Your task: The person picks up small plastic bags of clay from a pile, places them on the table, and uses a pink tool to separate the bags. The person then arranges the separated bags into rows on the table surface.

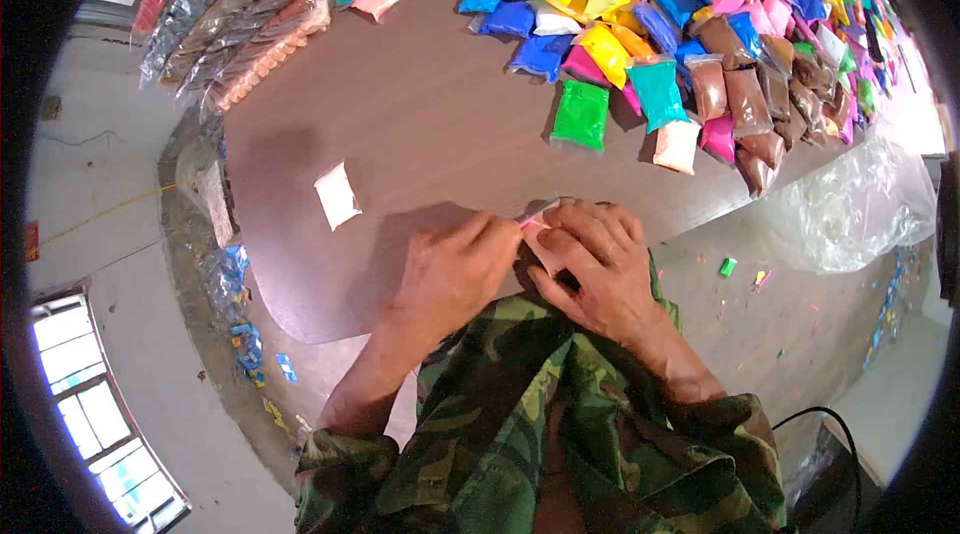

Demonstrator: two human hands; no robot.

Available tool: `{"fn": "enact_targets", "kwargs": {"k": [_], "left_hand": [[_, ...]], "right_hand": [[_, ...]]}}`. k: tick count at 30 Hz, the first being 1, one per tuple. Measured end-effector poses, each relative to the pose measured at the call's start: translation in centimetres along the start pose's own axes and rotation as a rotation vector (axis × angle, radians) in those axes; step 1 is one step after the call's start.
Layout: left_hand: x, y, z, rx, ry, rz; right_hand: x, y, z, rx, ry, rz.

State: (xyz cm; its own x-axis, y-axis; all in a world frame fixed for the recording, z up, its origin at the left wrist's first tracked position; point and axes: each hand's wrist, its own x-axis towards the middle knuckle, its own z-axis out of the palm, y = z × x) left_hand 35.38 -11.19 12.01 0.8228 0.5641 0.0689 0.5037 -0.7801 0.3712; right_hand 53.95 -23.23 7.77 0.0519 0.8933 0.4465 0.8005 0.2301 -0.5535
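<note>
Both of my hands meet at the near edge of the brown table (pixel 400 104). Between them is a small pink plastic packet (pixel 538 239), mostly covered by fingers. My left hand (pixel 455 269) is closed, its thumb and fingertips pinching the packet's upper left corner. Curled over its other side, my right hand (pixel 605 264) grips the packet with thumb and fingers. To the left of my hands, a white packet (pixel 338 196) lies flat on the tabletop. Beyond them, a green packet (pixel 580 115) and a teal packet (pixel 656 94) lie at the front of a heap.
A large heap of packets in many colours covers the far right of the table. Stacked clear bags (pixel 250 44) of packets sit at the far left. A crumpled clear plastic bag (pixel 850 204) hangs by the right edge. Scraps and a green packet (pixel 728 267) lie on the floor.
</note>
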Motion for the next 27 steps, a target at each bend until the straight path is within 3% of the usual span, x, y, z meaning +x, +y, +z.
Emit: {"fn": "enact_targets", "kwargs": {"k": [5,12,15,20,23,27], "left_hand": [[0.6,-1.4,0.1,0.018,0.117,-0.114],[-1.5,1.5,1.2,-0.330,0.149,-0.159],[-2.0,-0.4,1.4,-0.166,0.180,-0.225],[-2.6,1.4,0.2,-0.348,0.146,-0.255],[-2.6,1.3,1.9,-0.294,0.113,-0.209],[-2.0,0.1,1.0,-0.244,0.212,-0.305]], "right_hand": [[0.1,-0.1,-0.5,0.031,-0.039,0.008],[0.1,-0.6,-1.7,0.067,-0.079,0.034],[-0.6,-0.1,-1.3,0.031,-0.080,0.027],[-0.2,-0.2,-0.8,0.071,-0.020,0.055],[-0.1,-0.2,-0.9,0.087,0.001,0.033],[-0.3,-0.2,-0.5,0.075,0.030,0.008]]}}
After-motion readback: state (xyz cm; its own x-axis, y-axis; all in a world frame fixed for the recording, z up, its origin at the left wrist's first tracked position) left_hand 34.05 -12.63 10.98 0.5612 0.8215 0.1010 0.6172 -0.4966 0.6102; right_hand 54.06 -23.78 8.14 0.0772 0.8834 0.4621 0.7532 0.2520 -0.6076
